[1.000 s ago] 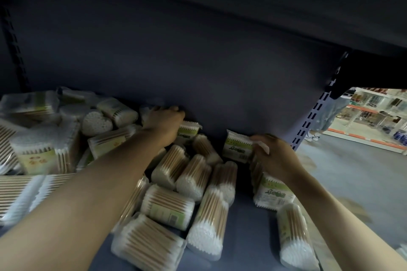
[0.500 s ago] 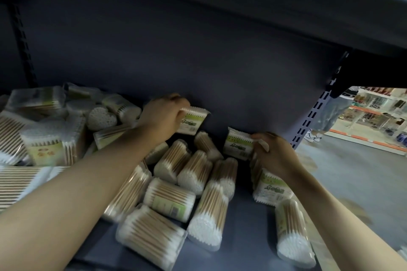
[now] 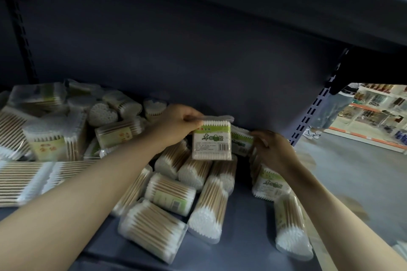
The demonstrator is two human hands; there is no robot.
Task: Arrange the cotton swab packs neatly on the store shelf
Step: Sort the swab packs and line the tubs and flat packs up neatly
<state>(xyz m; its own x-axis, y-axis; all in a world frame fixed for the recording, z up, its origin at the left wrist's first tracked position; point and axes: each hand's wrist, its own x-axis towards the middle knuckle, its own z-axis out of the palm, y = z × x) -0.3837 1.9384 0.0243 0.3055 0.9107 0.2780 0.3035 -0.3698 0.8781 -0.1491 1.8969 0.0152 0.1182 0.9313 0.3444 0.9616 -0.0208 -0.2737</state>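
cotton swab pack (image 3: 211, 140) pinched upright by left hand (image 3: 176, 125), right hand (image 3: 273, 149) gripping second pack (image 3: 241, 140) on shelf (image 3: 242, 222)

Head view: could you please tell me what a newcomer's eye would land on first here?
First, the flat green-labelled pack the left hand holds up at centre, before the dark back panel. Next, the right hand gripping a similar pack just beside it. Below, a jumble of cylindrical swab packs lies on the shelf.

Swab packs (image 3: 169, 191) heaped on shelf (image 3: 242, 226), flat pack (image 3: 211, 141) above them, another pack (image 3: 241, 141) behind-right
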